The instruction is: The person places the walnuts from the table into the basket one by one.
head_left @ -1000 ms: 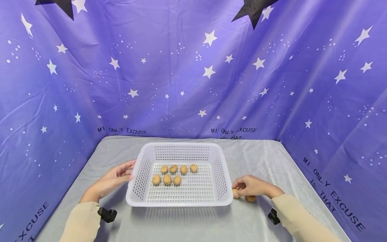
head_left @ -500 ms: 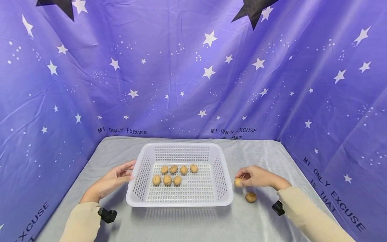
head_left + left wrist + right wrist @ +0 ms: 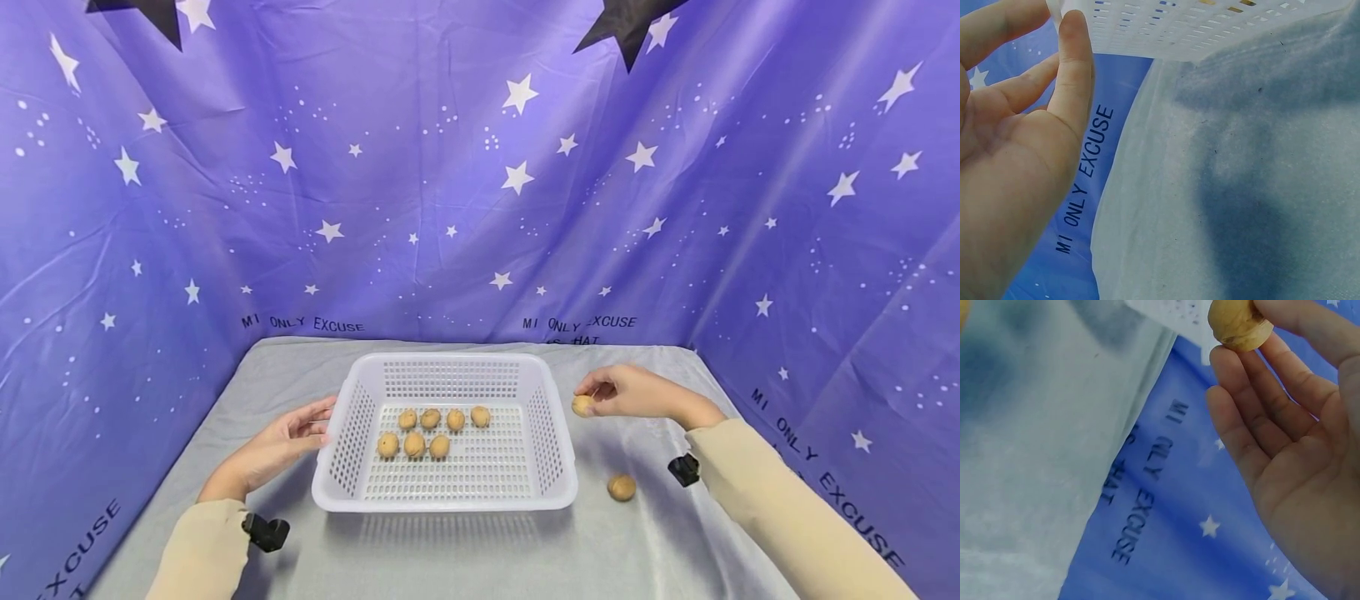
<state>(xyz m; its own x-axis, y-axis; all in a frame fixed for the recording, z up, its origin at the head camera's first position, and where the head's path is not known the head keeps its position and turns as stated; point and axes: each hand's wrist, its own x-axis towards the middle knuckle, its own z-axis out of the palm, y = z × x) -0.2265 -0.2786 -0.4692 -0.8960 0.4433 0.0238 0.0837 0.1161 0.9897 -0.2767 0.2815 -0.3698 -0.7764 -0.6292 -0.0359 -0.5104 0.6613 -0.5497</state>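
A white plastic basket [image 3: 450, 505] with perforated walls stands on the cloth-covered table, with several walnuts [image 3: 415, 445] lying in two rows inside. My left hand [image 3: 270, 446] holds the basket's left rim; the left wrist view shows the fingertips [image 3: 1074, 28] against its outer side. Beyond the basket's right wall, my right hand [image 3: 633, 392] pinches one walnut [image 3: 582, 406] between thumb and fingers. That walnut [image 3: 1239, 324] also shows at the top of the right wrist view, above the cloth. Another walnut [image 3: 622, 487] lies on the cloth to the basket's right, nearer the front.
Grey cloth [image 3: 450, 558] covers the table. Purple curtains [image 3: 420, 167] with white stars hang along the back and both sides, close to the table's edges. A black wrist camera [image 3: 266, 532] is worn on the left arm, another black camera [image 3: 684, 470] on the right.
My right hand has moved away from the front, toward the table's back, carrying the pinched walnut. The other walnut on the cloth is now uncovered. My left hand and the basket stay put.
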